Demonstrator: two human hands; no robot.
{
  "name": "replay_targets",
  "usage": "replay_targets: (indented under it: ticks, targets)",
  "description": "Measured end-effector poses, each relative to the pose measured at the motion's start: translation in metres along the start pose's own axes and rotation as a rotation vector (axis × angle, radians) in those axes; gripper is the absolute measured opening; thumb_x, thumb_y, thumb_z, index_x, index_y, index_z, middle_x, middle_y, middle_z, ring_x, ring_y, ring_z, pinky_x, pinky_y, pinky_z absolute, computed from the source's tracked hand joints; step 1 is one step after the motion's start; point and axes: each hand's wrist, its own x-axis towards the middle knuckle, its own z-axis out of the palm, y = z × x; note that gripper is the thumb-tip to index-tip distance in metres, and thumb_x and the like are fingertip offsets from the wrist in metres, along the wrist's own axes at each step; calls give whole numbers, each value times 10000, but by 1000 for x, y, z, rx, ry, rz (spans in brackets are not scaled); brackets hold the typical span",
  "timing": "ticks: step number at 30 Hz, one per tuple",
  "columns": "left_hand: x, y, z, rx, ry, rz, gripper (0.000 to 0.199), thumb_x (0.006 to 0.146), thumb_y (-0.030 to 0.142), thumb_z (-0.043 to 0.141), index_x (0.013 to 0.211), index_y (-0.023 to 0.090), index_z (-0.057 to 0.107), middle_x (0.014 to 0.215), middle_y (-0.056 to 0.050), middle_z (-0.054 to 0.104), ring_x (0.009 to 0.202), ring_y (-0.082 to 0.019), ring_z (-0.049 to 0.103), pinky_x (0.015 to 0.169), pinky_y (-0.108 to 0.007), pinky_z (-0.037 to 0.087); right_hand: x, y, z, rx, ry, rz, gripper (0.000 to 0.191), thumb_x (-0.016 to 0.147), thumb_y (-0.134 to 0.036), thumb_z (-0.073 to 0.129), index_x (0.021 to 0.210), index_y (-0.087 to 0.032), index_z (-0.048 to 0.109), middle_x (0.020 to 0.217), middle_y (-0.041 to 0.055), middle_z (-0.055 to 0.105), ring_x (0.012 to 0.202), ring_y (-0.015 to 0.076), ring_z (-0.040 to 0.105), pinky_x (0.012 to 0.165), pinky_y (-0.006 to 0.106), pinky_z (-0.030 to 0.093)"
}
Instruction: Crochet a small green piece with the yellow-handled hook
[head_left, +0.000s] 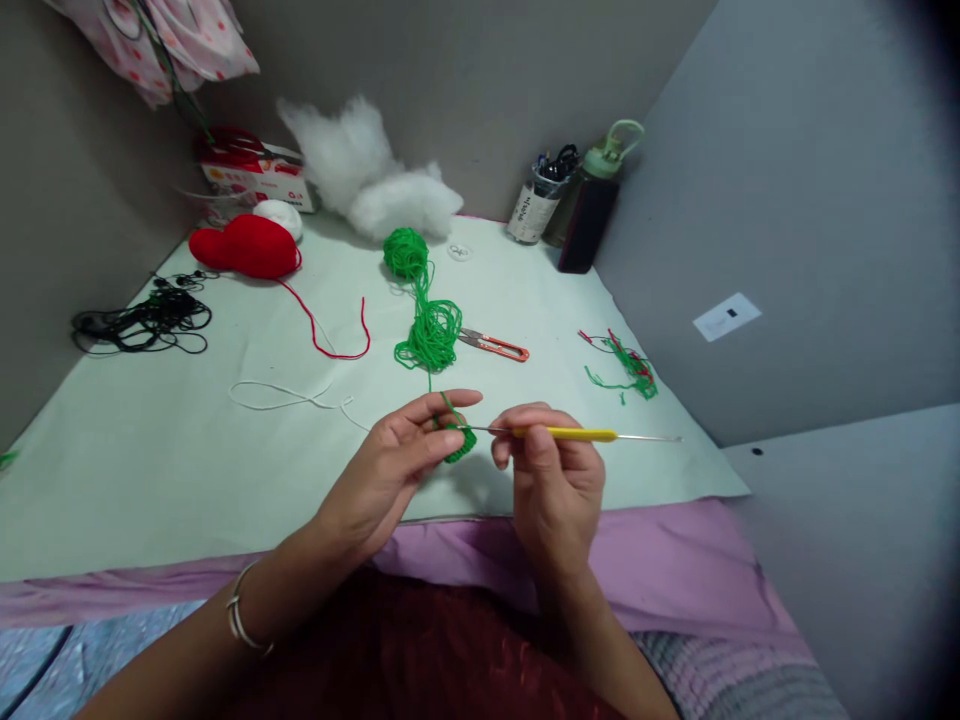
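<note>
My left hand (401, 450) pinches a small green crocheted piece (460, 443) between thumb and fingers, its index finger stretched out with green yarn running over it. In my right hand (553, 465) is a crochet hook (577, 434) with a yellow handle and a metal tip at each end. The hook's left tip meets the green piece at my left fingertips; whether it is inside a stitch I cannot tell. From the piece, a strand leads up to a loose heap of green yarn (431, 335), which joins a green yarn ball (406, 254) behind it.
Orange thread snips (495, 345) lie beside the yarn heap. To the left are red yarn (247, 247), white yarn (281, 216) and a black cable (146, 318). White stuffing (367, 175), a pen cup (534, 205) and a bottle (592, 205) stand at the back. Yarn scraps (630, 370) lie right.
</note>
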Motion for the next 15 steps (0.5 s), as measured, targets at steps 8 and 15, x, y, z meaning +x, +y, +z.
replay_targets:
  ticks: [8, 15]
  targets:
    - [-5, -5, -6, 337, 16, 159, 259, 923, 295, 818, 1181, 314, 837, 983, -14, 698, 939, -172, 554, 864, -290, 423, 2, 4, -1, 115, -47, 134, 198, 1069, -325, 595, 1004, -235, 758, 922, 33, 797, 648, 120, 650, 605, 264, 527]
    - [-8, -1, -7, 502, 61, 237, 245, 921, 234, 788, 1153, 300, 831, 916, 3, 656, 848, -169, 522, 822, -298, 407, 3, -6, -5, -46, -89, 46, 234, 1101, -289, 507, 1022, -220, 716, 949, 48, 799, 635, 129, 677, 611, 289, 568]
